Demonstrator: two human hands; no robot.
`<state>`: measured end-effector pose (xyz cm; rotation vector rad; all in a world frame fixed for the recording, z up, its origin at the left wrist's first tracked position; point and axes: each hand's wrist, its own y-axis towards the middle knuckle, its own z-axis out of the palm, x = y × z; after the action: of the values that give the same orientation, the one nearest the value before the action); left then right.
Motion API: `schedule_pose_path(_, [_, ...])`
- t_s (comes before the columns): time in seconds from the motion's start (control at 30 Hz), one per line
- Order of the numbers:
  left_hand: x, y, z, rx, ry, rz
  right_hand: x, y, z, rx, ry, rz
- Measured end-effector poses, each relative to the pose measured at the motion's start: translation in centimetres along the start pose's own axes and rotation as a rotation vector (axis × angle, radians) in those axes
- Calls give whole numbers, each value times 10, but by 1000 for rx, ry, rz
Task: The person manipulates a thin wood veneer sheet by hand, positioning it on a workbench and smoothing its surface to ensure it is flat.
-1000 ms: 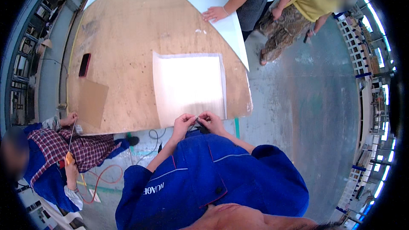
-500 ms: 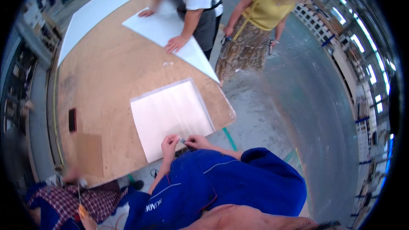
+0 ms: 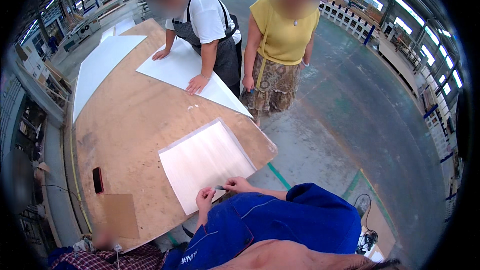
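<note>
Both my hands are closed in a pinch near the table's front edge, over the near edge of a pale sheet (image 3: 205,157) with wood-like grain and a greyish border. Between them is a small dark grey piece (image 3: 219,187), too small to name. My left hand (image 3: 204,198) pinches its left end, and the fingertips of my right hand (image 3: 238,185) are at the other end. The pale sheet lies flat on the big brown table (image 3: 130,135).
A dark phone (image 3: 97,180) with a red edge and a brown board (image 3: 121,215) lie at left. Across the table a co-worker (image 3: 212,25) presses both hands on a white panel (image 3: 220,87); another white panel (image 3: 105,65) lies beyond. A person in yellow (image 3: 287,35) stands at the right.
My view has tilted up, so the table sits lower in the picture and more of the hall shows. My hands stay pinched at the small grey piece.
</note>
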<state>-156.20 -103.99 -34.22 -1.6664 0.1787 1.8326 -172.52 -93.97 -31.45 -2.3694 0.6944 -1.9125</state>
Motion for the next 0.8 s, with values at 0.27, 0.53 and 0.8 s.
schedule_pose_path(0.27, [62, -67, -105, -108, 256, 10, 5, 3, 2, 23, -56, 52])
schedule_pose_path(0.53, [117, -158, -181, -344, 536, -359, -1, -2, 4, 40, 3, -25])
schedule_pose_path(0.8, [105, -190, -185, -393, 829, -456, -12, 21, 16, 48, 11, 53])
